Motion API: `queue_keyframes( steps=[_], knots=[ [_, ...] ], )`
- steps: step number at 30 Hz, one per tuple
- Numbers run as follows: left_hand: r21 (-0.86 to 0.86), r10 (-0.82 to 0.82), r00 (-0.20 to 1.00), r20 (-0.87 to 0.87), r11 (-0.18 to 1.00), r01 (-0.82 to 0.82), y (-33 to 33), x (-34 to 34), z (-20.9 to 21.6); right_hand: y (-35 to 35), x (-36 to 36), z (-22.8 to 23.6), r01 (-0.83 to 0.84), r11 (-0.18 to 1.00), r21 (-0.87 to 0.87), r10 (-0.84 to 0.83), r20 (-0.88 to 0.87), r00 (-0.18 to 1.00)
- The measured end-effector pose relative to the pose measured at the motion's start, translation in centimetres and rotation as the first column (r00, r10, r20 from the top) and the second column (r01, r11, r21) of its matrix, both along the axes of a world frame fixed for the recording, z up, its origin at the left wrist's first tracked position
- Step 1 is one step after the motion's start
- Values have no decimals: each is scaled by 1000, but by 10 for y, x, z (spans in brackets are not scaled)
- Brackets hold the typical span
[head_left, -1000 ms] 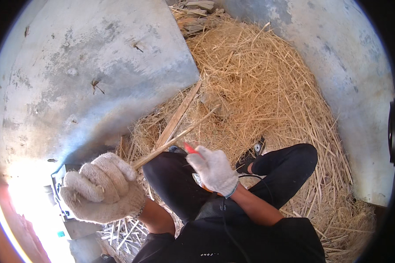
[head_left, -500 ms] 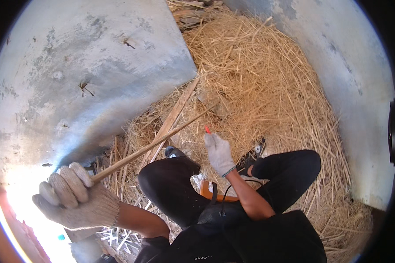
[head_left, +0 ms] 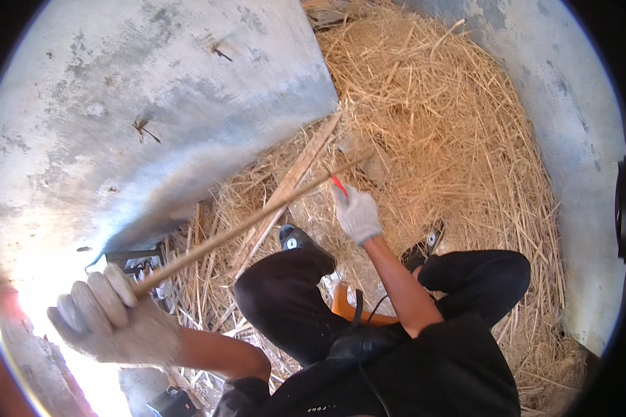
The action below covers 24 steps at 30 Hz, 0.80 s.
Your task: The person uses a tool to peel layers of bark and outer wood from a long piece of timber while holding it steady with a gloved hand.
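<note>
In a pale work glove, my left hand (head_left: 115,316) is closed round the near end of a long, thin wooden stick (head_left: 236,231). The stick slants up and away to the right, its far end over the straw. My right hand (head_left: 359,214), gloved too, is closed on a small red-handled tool (head_left: 339,185). A thin tip of that tool meets or overlaps the stick toward its far end; whether it touches cannot be told. The kind of tool is too small to make out.
Loose straw (head_left: 445,118) covers the floor. A flat wooden board (head_left: 285,191) lies beyond the stick. Worn, whitish walls stand at left (head_left: 188,90) and right (head_left: 563,125). Below me is an orange seat (head_left: 341,300). A dark box (head_left: 172,402) sits at lower left.
My right hand has moved up and slightly right, bringing the red-handled tool to the stick. The left hand still grips the stick; the whole view has shifted somewhat.
</note>
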State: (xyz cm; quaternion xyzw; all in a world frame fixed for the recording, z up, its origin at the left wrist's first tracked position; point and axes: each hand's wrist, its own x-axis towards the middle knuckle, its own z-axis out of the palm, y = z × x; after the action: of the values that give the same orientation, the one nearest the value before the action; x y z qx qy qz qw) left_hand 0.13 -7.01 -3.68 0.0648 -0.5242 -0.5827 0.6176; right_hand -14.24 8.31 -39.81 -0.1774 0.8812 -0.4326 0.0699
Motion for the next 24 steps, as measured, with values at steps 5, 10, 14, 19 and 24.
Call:
queue_keyframes(
  steps=[5,10,14,19,24],
  knots=[
    [37,2,999,33,999,-3,-8,1,2,11,-25,-48,57,973,223,-89,136,987],
    [48,-34,999,41,998,32,-14,-2,6,89,-61,-149,-73,847,526,-185,421,888],
    [57,153,982,109,985,-160,-16,-2,4,110,-35,-110,-23,868,496,-286,537,794],
    [15,34,999,40,999,-34,13,-7,12,73,8,21,97,995,-15,-82,422,903],
    [9,-3,1000,8,1000,3,22,4,2,55,63,148,-129,943,-308,240,358,902]
  ],
)
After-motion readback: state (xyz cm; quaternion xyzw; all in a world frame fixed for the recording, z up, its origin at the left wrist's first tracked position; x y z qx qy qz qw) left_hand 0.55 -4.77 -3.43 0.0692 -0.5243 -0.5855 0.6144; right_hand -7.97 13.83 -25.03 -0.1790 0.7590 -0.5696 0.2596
